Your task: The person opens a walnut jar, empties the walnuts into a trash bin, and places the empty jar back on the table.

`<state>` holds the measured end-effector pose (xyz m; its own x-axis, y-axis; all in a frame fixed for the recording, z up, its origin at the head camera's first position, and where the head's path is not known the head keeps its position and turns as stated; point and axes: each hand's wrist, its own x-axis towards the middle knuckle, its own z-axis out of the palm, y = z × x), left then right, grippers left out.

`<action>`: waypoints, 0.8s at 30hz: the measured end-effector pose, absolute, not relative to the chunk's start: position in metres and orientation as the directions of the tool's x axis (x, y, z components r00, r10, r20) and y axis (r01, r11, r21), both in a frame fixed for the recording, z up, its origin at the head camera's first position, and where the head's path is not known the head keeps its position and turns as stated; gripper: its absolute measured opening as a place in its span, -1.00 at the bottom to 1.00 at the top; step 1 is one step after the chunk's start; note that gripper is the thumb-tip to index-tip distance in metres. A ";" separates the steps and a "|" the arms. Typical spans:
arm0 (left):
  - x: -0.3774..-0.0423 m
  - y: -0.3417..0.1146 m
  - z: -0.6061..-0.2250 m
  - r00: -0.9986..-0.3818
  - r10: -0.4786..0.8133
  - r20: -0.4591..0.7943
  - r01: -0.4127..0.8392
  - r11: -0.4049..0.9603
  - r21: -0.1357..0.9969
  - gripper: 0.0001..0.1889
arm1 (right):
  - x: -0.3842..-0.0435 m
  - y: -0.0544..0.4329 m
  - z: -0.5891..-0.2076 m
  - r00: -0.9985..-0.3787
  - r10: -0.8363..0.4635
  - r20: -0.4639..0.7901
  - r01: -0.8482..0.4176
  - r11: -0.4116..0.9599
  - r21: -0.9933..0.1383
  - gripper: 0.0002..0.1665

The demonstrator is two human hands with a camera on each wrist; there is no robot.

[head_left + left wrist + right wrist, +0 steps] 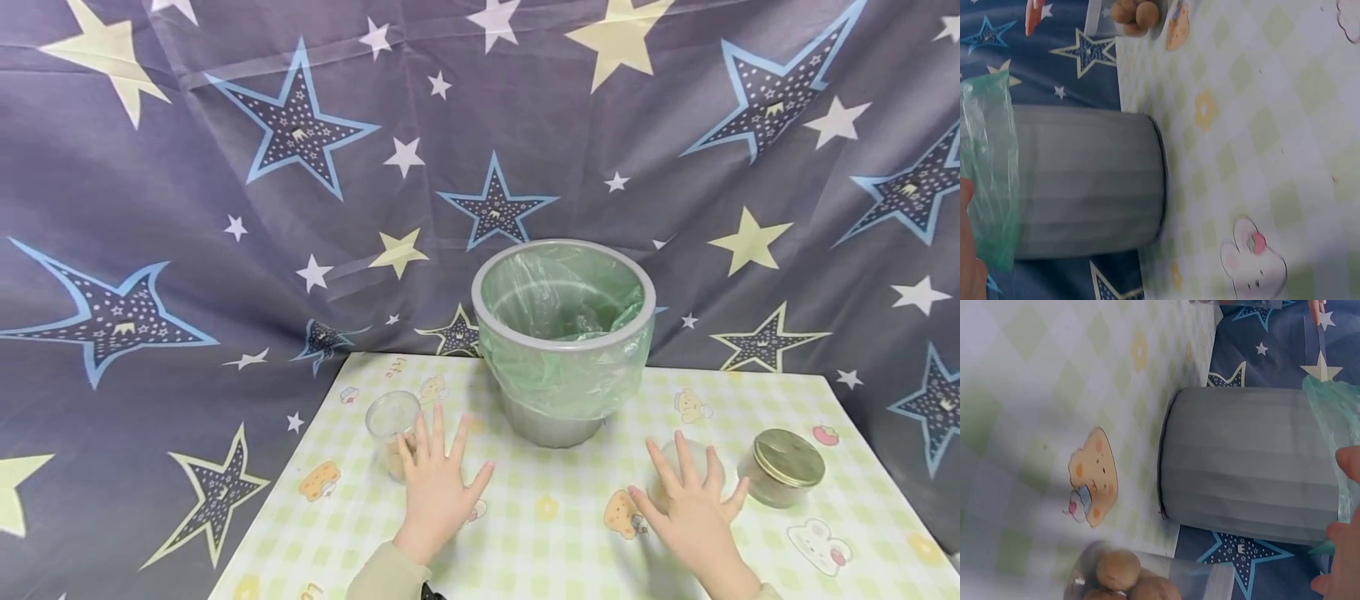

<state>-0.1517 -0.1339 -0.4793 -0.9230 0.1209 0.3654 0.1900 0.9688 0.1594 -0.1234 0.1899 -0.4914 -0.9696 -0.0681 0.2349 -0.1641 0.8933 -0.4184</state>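
Both hands are spread wide over the bench [551,558], backs up, and nothing is gripped by either. The left hand [437,492] is held out with its thumb turned to the middle; the right hand [693,521] is splayed just as broadly, its thumb turned inward too.

For good work from here, this spread is best used to straddle a jar from above. Each reach should be lowered slowly and the fingers closed evenly, so that no jar is tipped by a stray fingertip. On the right especially, care is called for, since two jars are set close about one hand.

Now to the layout. The left jar [390,415] is partly covered by the outer fingers of the left hand; whether it is touched cannot be told. The clear jar [1194,578], with brown balls [1119,569] held inside, is mostly hidden behind the right hand in the head view, and contact there cannot be judged either. Just beyond the little finger, the gold-lidded jar [782,473] is seen upright. Between the hands and farther back, the bin [551,427] is placed, its rim draped by the green liner [566,382].
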 end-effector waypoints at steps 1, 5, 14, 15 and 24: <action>-0.151 -0.136 -0.479 -0.925 0.113 0.364 0.186 0.967 0.172 -0.23 | -0.123 0.188 -0.493 -0.968 -0.073 0.241 -0.170 0.894 -0.415 -0.17; -0.149 -0.148 -0.481 -0.921 0.081 0.380 0.165 0.967 0.193 -0.23 | -0.121 0.182 -0.497 -0.966 -0.090 0.244 -0.192 0.881 -0.433 -0.19; -0.150 -0.182 -0.490 -0.909 0.002 0.417 0.099 0.972 0.211 -0.19 | -0.117 0.168 -0.509 -0.944 -0.141 0.298 -0.268 0.853 -0.447 -0.24; -0.150 -0.186 -0.491 -0.913 -0.006 0.408 0.094 0.970 0.225 -0.19 | -0.117 0.167 -0.510 -0.944 -0.146 0.296 -0.271 0.853 -0.445 -0.23; -0.151 -0.216 -0.501 -0.939 -0.108 0.326 0.038 0.911 0.411 -0.11 | -0.110 0.154 -0.522 -0.947 -0.172 0.270 -0.285 0.837 -0.467 -0.28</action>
<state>-0.1508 -0.2155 -0.5011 -0.9393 -0.1079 0.3257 0.0380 0.9106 0.4115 -0.1104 0.1542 -0.5216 -0.9474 -0.1725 0.2697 -0.2852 0.8372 -0.4666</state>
